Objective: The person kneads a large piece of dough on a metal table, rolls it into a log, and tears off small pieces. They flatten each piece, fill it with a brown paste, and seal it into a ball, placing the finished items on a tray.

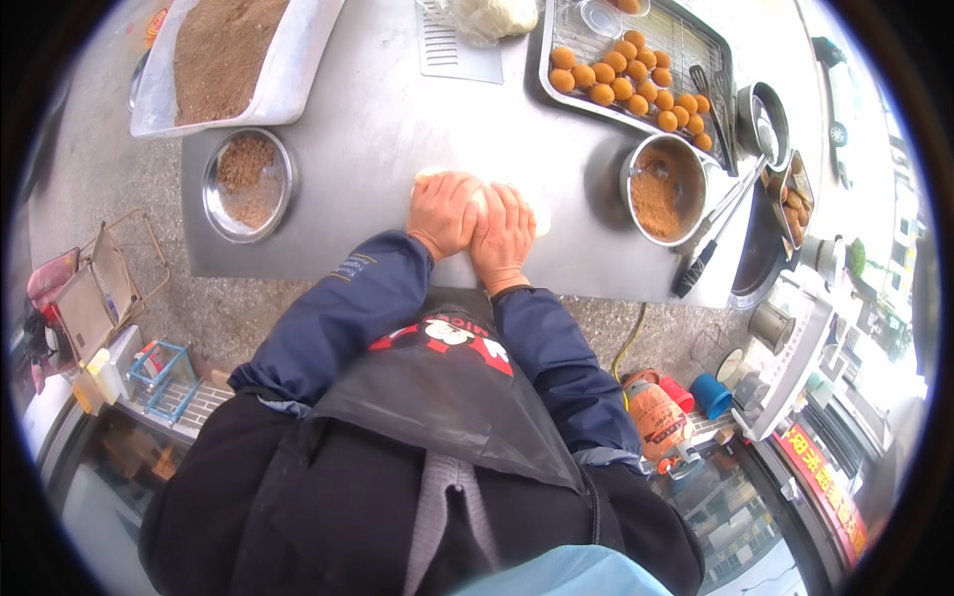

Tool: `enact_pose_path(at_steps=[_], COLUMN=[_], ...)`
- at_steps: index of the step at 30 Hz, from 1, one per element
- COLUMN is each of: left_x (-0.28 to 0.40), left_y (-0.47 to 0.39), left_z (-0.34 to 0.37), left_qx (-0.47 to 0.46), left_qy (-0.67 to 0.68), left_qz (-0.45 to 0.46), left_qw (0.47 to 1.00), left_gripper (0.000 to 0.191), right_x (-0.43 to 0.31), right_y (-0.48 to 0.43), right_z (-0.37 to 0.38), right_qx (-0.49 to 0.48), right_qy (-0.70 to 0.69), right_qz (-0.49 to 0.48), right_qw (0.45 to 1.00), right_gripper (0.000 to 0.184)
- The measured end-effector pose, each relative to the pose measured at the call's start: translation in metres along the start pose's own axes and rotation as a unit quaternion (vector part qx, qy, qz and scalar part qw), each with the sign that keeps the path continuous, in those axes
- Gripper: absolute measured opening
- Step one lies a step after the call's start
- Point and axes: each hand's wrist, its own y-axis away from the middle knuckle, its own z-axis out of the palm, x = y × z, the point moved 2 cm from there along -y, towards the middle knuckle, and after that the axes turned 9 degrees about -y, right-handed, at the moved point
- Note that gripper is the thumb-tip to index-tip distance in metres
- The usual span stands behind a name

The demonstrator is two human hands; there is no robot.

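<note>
Both my hands press down on a lump of pale dough (542,216) at the middle of the steel worktop (350,186). My left hand (443,212) covers the dough's left part with its fingers curled over the top. My right hand (504,235) lies beside it, thumbs close together, on the right part. Most of the dough is hidden under them, and glare washes out its edge. To the left stands a round metal dish (285,190) with brown crumbly filling (246,164). On the right is a steel bowl (699,167) holding brown powder (656,201).
A white tub (294,89) of brown powder stands far left. Orange-brown balls (622,88) fill part of a wire-racked tray (548,67) at the back right. Bagged dough (503,16) lies behind my hands. Long-handled utensils (700,264) lie by the right edge, near a metal pot (779,141).
</note>
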Motion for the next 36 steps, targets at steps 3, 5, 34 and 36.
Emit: enact_pose_path(at_steps=[3,5,34,36], left_x=[-0.024,-0.031,-0.018,-0.025], left_y=[-0.03,-0.059,-0.075,-0.095], left_z=[0.03,0.042,0.051,0.063], left_qx=[-0.026,-0.048,0.017,0.005], left_qy=[-0.001,0.003,0.046,0.01], left_qz=[-0.02,-0.055,-0.015,-0.026], left_qw=[0.999,0.997,0.999,1.0], left_gripper=[0.019,0.017,0.01,0.011], right_x=[0.031,0.046,0.076,0.084], right_y=[-0.04,-0.076,-0.081,-0.106], right_z=[0.008,0.013,0.001,0.006], right_qx=[0.021,-0.008,-0.033,-0.011], right_qy=[-0.037,-0.043,-0.044,-0.039], right_qz=[0.0,0.006,0.006,0.026], right_qw=[0.999,0.999,0.998,0.999], right_gripper=[0.023,0.017,0.013,0.014])
